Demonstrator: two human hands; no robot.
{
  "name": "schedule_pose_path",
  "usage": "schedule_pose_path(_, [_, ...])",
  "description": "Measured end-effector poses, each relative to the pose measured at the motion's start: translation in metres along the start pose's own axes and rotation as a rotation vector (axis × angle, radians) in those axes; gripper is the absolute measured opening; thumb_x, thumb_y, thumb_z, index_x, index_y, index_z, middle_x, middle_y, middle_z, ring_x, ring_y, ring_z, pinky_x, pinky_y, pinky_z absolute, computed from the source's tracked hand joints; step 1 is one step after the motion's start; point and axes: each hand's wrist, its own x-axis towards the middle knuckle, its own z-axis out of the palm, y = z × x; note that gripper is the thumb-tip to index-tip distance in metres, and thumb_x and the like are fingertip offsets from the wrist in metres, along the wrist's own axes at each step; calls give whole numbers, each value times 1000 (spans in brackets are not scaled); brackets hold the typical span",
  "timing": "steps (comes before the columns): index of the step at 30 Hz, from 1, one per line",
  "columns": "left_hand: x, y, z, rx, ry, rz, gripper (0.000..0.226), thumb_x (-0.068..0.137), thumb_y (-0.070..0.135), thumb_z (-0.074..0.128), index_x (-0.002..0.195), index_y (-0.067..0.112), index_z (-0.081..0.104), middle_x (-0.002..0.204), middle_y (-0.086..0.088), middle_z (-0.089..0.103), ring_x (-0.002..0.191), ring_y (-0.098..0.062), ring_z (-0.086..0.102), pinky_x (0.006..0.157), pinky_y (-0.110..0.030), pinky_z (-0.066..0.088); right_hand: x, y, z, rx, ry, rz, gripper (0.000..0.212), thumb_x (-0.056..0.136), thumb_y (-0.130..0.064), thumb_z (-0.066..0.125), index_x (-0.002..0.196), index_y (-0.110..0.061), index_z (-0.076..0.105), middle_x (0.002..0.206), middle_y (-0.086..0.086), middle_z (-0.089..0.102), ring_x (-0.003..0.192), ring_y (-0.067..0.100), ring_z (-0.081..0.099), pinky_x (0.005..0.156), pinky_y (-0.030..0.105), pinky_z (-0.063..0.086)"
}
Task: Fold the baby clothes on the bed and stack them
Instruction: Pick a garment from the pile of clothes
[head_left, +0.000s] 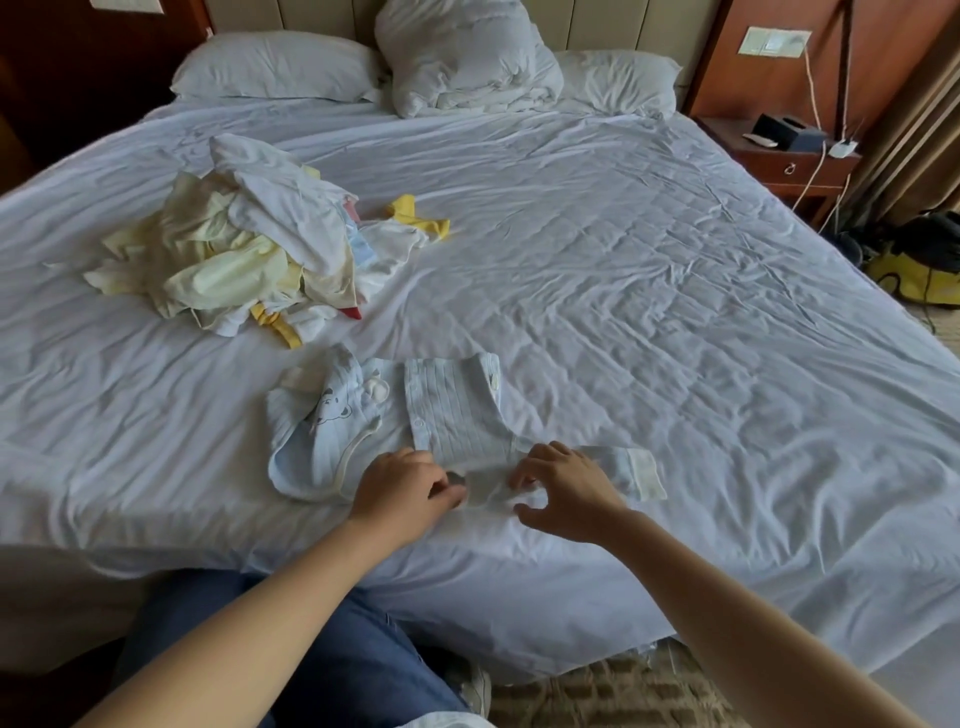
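Head view, progress: early going, by the look of it. The pile of unfolded clothes sat heaped at the far left of the bed, and no finished stack showed.
Head view, piece in play: the pale blue garment lay spread flat near the bed's front edge, one sleeve reaching right, only partly folded.
Head view, left hand: curled fingers pinched the garment's near edge.
Head view, right hand: fingertips bent onto the cloth near the left, thumb apart. A real grip? Couldn't tell.
Head view, remaining: this fold, then the whole pile.
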Motion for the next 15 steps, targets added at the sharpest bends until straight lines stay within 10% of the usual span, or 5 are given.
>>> schedule_pose_path(8, [-7,26,3,-95,-53,-178,39,83,41,65,54,16,58,53,2,56,53,-15,56,48,-28,36,-7,-8,0,-46,29,69,20,82,-18,60,97,-28,68,110,-10,61,107,14,51,78,31,45])
schedule_pose_path(15, [-15,14,1,10,22,85,19,71,40,80,72,26,68,83,13,46,83,-11,51,69,-27,38,-8,-8,-10,-58,-72,32,19,84,-19,58,94,-28,71,99,-11,62,105,10,52,72,24,36])
